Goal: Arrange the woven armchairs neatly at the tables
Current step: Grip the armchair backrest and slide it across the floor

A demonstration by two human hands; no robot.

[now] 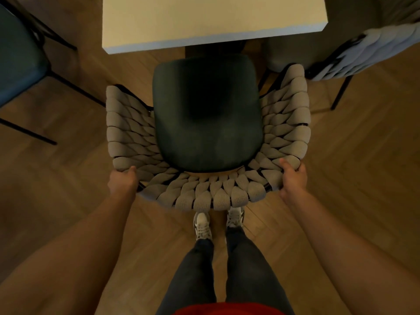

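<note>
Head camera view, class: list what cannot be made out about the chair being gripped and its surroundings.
- Woven armchair legs: hidden beneath its seat.
- Left hand and right hand fingertips: curled behind the backrest.
- Table: far side cut off by the top edge.
- Neighbouring chair: cropped at the left.

Head camera, looking steeply down from standing height.
Wide lens faces forward over the woven armchair (208, 137) straight below, close in; the table (213, 19) edge fills the top, shoes (202, 226) show beneath, floor (354, 169) bows at the sides.
</note>
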